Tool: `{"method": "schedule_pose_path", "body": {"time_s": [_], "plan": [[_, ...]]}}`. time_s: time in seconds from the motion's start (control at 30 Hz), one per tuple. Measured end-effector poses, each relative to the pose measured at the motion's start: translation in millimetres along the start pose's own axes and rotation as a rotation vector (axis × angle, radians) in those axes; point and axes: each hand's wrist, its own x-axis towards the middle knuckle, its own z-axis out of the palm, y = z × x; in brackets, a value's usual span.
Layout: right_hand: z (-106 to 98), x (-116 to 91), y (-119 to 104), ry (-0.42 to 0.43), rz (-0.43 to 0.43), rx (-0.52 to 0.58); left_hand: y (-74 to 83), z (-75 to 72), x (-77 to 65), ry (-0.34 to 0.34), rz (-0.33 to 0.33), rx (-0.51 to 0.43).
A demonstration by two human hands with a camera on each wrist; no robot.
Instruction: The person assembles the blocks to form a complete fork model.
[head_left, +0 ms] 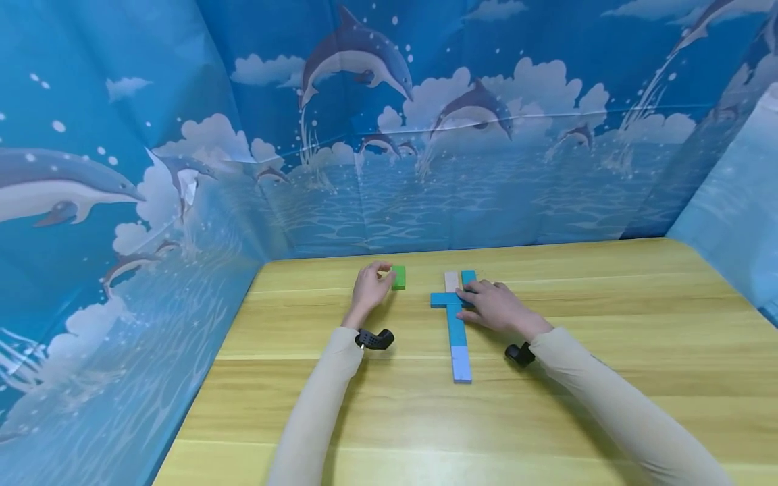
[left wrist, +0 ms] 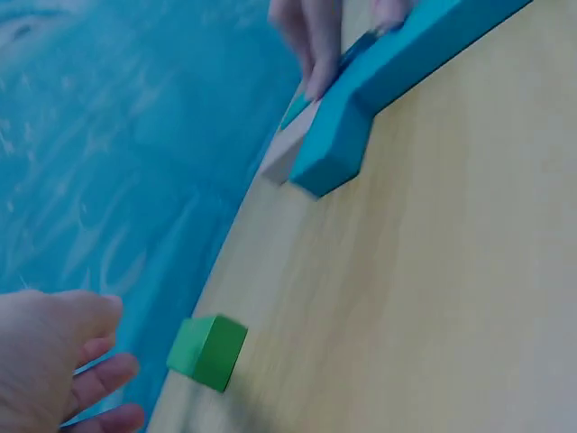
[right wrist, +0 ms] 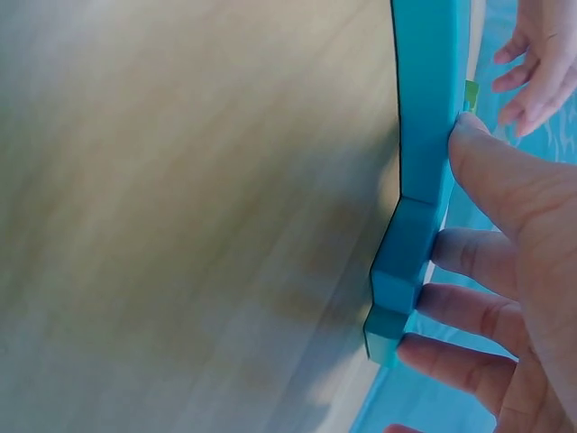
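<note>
My left hand [head_left: 369,289] hovers just left of a small green block [head_left: 398,278]. The left wrist view shows a gap between its loosely spread fingers and that block. On the table, several flat blocks form a cross: a crosswise blue block [head_left: 439,300], a lengthwise blue block [head_left: 456,328], a lavender block [head_left: 461,366] at the near end and a pale block [head_left: 451,281] at the far end. A teal block [head_left: 468,277] lies beside the pale one. My right hand [head_left: 500,308] rests fingertips and thumb against the blue and teal blocks, covering part of the crosswise one.
The wooden table [head_left: 577,405] ends at a blue dolphin-print backdrop [head_left: 450,202], which stands along its far and left sides. Each wrist wears a black camera mount, the left one [head_left: 373,339] and the right one [head_left: 519,354] both close above the tabletop.
</note>
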Motion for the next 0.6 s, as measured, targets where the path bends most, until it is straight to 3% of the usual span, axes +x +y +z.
{"method": "schedule_pose_path", "body": {"time_s": [0.13,0.43,0.6], "plan": [[-0.9,-0.1,-1.2,-0.013,0.000,0.012,-7.6,0.1,12.0,-0.082,-0.054,-0.022],[-0.1,0.7,-1.4,-0.021,0.002,0.016,-12.4,6.1,24.1,-0.231,-0.090,0.096],[1.0,-0.5,0.7,-0.011,0.008,0.008,-4.8,13.5,27.3,-0.244,-0.093,0.097]]}}
